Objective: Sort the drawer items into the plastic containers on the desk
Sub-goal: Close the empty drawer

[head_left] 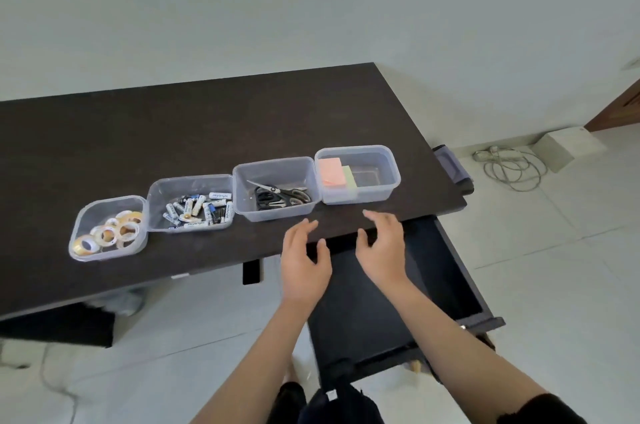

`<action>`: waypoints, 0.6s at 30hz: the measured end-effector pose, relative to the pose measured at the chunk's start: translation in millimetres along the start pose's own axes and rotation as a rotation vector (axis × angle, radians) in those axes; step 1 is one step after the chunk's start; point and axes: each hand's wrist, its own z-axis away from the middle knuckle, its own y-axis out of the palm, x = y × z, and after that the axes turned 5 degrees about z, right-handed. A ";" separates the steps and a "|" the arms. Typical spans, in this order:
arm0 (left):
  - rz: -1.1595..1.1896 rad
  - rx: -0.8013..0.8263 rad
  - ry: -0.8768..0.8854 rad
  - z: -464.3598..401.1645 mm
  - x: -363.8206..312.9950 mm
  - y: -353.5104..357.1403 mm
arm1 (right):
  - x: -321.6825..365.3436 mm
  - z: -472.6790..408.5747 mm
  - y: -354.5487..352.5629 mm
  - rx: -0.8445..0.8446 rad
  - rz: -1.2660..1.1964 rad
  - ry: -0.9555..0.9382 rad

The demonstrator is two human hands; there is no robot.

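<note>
Several clear plastic containers stand in a row near the dark desk's (207, 119) front edge. The leftmost (80, 226) holds tape rolls (110, 233). The second (157, 193) holds batteries (199, 210). Scissors (282, 197) lie in the third (242, 181). The rightmost (389, 174) holds pink and green sticky notes (334, 174). The pulled-out drawer (446, 281) looks dark and bare inside. My left hand (303, 264) and my right hand (384, 250) hover over the desk edge above the drawer, fingers apart, holding nothing.
A power strip with a coiled white cable (512, 164) and a white box (568, 146) lie on the tiled floor at the right. A grey handle-like part (453, 167) sticks out at the desk's right end. A wooden door (620, 105) is at the far right.
</note>
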 end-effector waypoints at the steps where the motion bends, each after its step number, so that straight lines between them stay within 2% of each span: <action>1: -0.004 -0.010 -0.030 21.0 4.7 3.3 | -10.6 22.9 -0.6 -0.001 0.011 0.015; 8: -0.137 0.141 -0.377 145.3 38.5 23.3 | -77.1 164.6 -16.6 -0.043 0.023 0.374; 10: -0.161 0.183 -0.485 166.8 45.5 27.5 | -89.7 183.0 -21.8 -0.040 -0.051 0.583; 13: -0.211 0.245 -0.607 186.4 56.1 33.5 | -109.3 192.9 -24.2 0.054 -0.192 0.891; 18: -0.217 0.251 -0.654 195.4 63.2 38.9 | -125.3 189.1 -25.0 0.249 -0.598 0.959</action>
